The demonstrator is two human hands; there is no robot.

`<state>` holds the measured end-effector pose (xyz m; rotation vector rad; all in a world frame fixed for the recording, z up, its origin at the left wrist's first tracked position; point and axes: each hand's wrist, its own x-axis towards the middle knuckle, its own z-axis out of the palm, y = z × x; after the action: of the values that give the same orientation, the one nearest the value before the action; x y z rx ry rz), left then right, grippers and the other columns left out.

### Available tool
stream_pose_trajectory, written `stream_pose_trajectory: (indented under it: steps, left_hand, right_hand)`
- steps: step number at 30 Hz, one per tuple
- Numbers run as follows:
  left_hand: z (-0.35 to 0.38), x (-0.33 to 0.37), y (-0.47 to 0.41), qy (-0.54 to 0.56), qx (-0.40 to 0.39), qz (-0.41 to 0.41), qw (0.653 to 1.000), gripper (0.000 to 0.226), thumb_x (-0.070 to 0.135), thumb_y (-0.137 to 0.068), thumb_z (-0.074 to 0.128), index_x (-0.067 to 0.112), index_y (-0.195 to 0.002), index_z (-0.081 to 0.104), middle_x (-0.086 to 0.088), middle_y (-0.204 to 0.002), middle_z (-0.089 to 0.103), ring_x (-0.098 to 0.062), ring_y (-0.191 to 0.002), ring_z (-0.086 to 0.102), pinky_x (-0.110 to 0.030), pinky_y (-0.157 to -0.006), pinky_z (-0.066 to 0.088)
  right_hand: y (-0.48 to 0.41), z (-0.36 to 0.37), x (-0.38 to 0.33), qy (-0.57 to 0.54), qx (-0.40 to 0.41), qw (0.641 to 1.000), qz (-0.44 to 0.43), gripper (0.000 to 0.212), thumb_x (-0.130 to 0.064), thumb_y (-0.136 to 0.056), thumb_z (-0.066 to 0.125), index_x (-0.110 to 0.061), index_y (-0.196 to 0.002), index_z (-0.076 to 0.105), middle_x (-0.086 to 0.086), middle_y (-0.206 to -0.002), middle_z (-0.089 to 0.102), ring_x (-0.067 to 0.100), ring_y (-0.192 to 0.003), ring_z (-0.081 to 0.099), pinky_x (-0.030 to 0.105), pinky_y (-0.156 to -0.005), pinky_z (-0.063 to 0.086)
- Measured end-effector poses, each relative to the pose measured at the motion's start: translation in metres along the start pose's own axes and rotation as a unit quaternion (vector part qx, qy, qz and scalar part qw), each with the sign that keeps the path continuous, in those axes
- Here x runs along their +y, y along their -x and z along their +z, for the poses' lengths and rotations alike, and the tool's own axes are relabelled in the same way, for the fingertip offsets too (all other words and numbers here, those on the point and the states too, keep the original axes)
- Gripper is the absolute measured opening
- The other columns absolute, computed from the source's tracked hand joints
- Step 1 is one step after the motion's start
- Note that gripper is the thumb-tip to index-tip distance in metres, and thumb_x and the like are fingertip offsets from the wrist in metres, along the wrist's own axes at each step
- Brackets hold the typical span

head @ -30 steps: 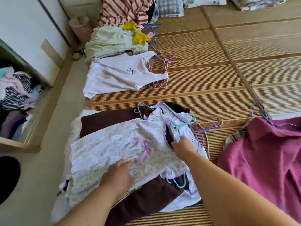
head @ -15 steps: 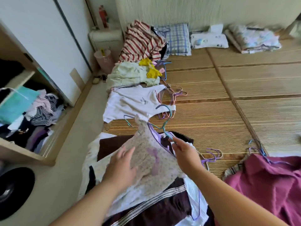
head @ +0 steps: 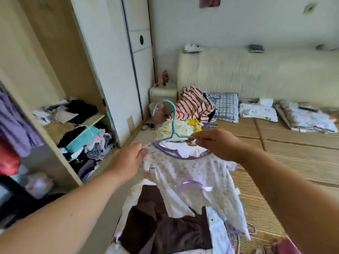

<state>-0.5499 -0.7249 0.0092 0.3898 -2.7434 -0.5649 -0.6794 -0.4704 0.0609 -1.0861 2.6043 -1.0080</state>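
Observation:
A small white dress (head: 192, 178) with a purple neckline and a purple bow hangs in the air on a teal hanger (head: 172, 121). My left hand (head: 128, 160) grips the dress at its left shoulder. My right hand (head: 216, 143) pinches the hanger's right arm at the other shoulder. The hanger's hook points up and to the left. The dress hangs over a dark brown garment (head: 165, 228) that lies on the bed's bamboo mat (head: 293, 162).
An open wardrobe (head: 60, 99) with shelves of piled clothes stands at the left, with hung clothes (head: 12, 125) at the far left. More clothes (head: 194, 107), a checked pillow (head: 226, 107) and folded bedding (head: 304, 116) lie by the padded headboard (head: 256, 72). A pink bin (head: 157, 112) stands beside the nightstand.
Both hands have lifted the dress on its hanger off the pile into the air. My view has swung up from the mat towards the wardrobe and headboard.

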Motion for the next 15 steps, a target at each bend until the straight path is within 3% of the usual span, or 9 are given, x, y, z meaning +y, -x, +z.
stream_pose_trajectory:
  steps: [2, 4, 6, 8, 12, 15]
  left_hand:
    - [-0.017, -0.007, 0.006, 0.07, -0.016, -0.033, 0.997, 0.022, 0.031, -0.098, 0.047, 0.012, -0.094, 0.058, -0.007, -0.082, 0.066, -0.023, -0.077, 0.064, -0.037, -0.067, 0.048]
    - [-0.033, -0.022, 0.012, 0.094, -0.004, -0.047, 0.994, 0.021, 0.031, -0.098, 0.047, 0.015, -0.092, 0.059, -0.005, -0.078, 0.066, -0.019, -0.072, 0.063, -0.032, -0.063, 0.048]
    - [-0.048, -0.045, 0.015, 0.096, 0.004, -0.06, 0.994, 0.024, 0.031, -0.098, 0.047, 0.017, -0.08, 0.054, -0.002, -0.068, 0.06, -0.018, -0.064, 0.059, -0.026, -0.053, 0.042]
    - [-0.065, -0.073, 0.015, 0.085, 0.015, -0.068, 0.994, 0.03, 0.031, -0.098, 0.046, 0.018, -0.071, 0.046, 0.0, -0.063, 0.054, -0.019, -0.061, 0.055, -0.027, -0.05, 0.036]
    - [-0.099, -0.136, 0.01, 0.066, 0.024, -0.066, 0.995, 0.032, 0.031, -0.098, 0.045, 0.023, -0.068, 0.045, 0.004, -0.063, 0.052, -0.006, -0.061, 0.05, -0.021, -0.046, 0.03]
    - [-0.125, -0.195, 0.01, 0.052, 0.018, -0.064, 0.996, 0.03, 0.031, -0.099, 0.043, 0.019, -0.071, 0.046, 0.004, -0.063, 0.051, -0.005, -0.056, 0.05, -0.014, -0.042, 0.034]
  right_hand:
    - [-0.006, -0.007, -0.017, 0.017, 0.009, 1.0, -0.009, 0.025, -0.029, -0.09, 0.061, -0.034, -0.114, 0.066, -0.019, -0.076, 0.062, 0.001, -0.07, 0.054, 0.005, -0.059, 0.036]
    - [-0.011, -0.009, -0.031, 0.04, 0.02, 0.999, -0.012, 0.035, -0.031, -0.087, 0.064, -0.035, -0.122, 0.061, -0.019, -0.085, 0.065, 0.0, -0.074, 0.056, 0.012, -0.065, 0.038]
    - [-0.017, -0.003, -0.039, 0.058, 0.02, 0.998, 0.008, 0.044, -0.032, -0.087, 0.065, -0.031, -0.13, 0.055, -0.006, -0.108, 0.068, 0.008, -0.089, 0.061, 0.019, -0.076, 0.04]
    - [-0.025, 0.013, -0.048, 0.106, 0.003, 0.994, 0.02, 0.042, -0.034, -0.092, 0.057, -0.025, -0.133, 0.053, 0.001, -0.118, 0.065, 0.017, -0.101, 0.061, 0.023, -0.083, 0.041]
    - [-0.051, 0.071, -0.087, 0.131, 0.007, 0.991, 0.039, 0.03, -0.033, -0.097, 0.048, -0.019, -0.119, 0.063, 0.002, -0.1, 0.068, 0.02, -0.086, 0.061, 0.034, -0.08, 0.049]
    - [-0.077, 0.128, -0.125, 0.1, 0.035, 0.994, 0.033, 0.024, -0.028, -0.096, 0.05, -0.016, -0.111, 0.066, 0.006, -0.102, 0.068, 0.027, -0.095, 0.06, 0.032, -0.076, 0.044]
